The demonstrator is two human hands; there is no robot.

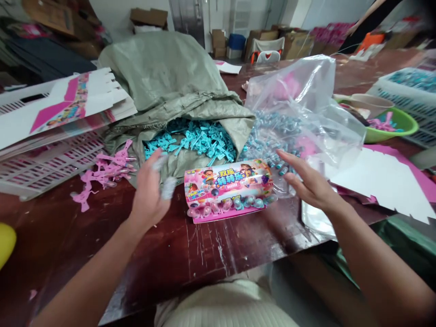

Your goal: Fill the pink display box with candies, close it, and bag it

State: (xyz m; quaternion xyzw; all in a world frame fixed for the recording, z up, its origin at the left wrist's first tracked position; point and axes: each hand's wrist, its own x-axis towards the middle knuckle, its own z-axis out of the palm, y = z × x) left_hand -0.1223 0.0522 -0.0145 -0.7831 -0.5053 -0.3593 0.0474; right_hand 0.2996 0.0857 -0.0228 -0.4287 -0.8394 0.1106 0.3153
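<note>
On the dark wooden table [211, 254], a pink display card [227, 190] already carries a row of small toys along its lower edge. The left hand [150, 190], at nine o'clock of it, and the right hand [308, 179], at three o'clock, hover spread and empty. Blue pieces [194, 138] still fill the sack [170, 77], so I judge plenty remains.

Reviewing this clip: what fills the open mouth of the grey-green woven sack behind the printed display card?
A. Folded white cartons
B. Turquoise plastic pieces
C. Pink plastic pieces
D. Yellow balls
B: the sack lies on its side with its mouth open toward the person, and turquoise plastic pieces spill from it just behind the display card; the pink pieces lie loose on the table to its left.
</note>
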